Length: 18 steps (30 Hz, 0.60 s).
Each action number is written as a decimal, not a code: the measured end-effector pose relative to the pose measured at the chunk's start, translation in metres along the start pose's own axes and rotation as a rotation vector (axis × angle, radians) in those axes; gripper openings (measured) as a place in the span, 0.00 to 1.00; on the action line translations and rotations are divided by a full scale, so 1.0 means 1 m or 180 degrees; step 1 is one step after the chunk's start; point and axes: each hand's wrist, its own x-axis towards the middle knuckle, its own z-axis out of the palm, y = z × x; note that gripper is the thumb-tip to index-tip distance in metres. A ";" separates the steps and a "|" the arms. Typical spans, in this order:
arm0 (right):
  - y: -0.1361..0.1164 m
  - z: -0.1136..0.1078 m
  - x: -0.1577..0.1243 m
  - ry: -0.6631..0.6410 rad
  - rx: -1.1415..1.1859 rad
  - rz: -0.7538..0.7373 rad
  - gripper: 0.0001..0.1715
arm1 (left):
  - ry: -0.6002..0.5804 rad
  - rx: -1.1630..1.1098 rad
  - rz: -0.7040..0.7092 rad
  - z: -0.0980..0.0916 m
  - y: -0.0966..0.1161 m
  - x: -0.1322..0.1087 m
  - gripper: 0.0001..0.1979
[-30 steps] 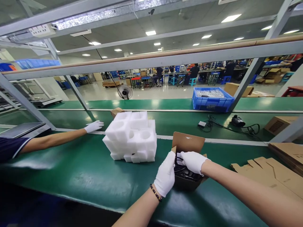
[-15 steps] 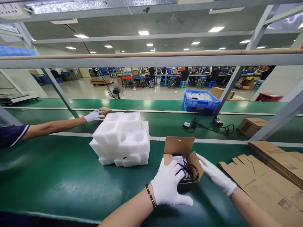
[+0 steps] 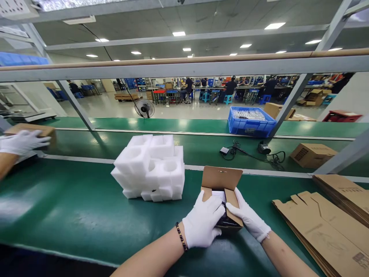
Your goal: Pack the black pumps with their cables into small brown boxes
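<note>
A small brown cardboard box (image 3: 221,175) stands on the green bench with its lid raised. Inside it lie a white printed item (image 3: 218,194) and something black, largely covered by my fingers. My left hand (image 3: 203,220), in a white glove, grips the box's left and near side, its fingertips reaching into the opening. On the other side my right hand (image 3: 250,216), also gloved, closes on the right flap, thumb inside and fingers around the outer wall. A stack of white foam inserts (image 3: 150,169) sits to the left of the box.
Flat cardboard blanks (image 3: 323,227) lie at right. Beyond the box are a black cable with adapter (image 3: 225,151), a closed carton (image 3: 313,154) and a blue crate (image 3: 250,125). At far left a co-worker's gloved hand (image 3: 21,143) holds a carton (image 3: 43,132). Metal frame posts (image 3: 76,104) rise from the bench.
My right hand has moved in from the outer side to grip the right flap. The black cable loops have gone down into the box. The co-worker's hand has moved left with a carton.
</note>
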 end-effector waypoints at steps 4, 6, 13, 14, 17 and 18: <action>0.000 0.003 0.006 0.0108 0.0411 0.0236 0.50 | 0.0074 -0.0238 -0.0092 0.000 0.001 0.001 0.32; -0.002 0.004 0.009 0.0187 0.0105 0.0215 0.53 | 0.0089 -0.0212 -0.0118 -0.001 0.003 0.002 0.33; 0.012 -0.005 0.021 0.0399 -0.0771 -0.0661 0.37 | -0.0262 0.0395 0.0305 0.003 -0.004 0.002 0.23; 0.016 -0.009 0.024 0.0418 -0.0866 -0.0884 0.32 | -0.0234 0.0149 0.0226 0.006 -0.005 0.002 0.24; 0.024 -0.024 0.025 0.0229 -0.1427 -0.1612 0.21 | 0.0218 -0.1615 -0.0217 0.012 -0.005 0.000 0.35; 0.024 -0.030 0.023 0.0130 -0.1676 -0.1832 0.19 | 0.0462 -0.2260 -0.0362 0.013 -0.003 -0.002 0.38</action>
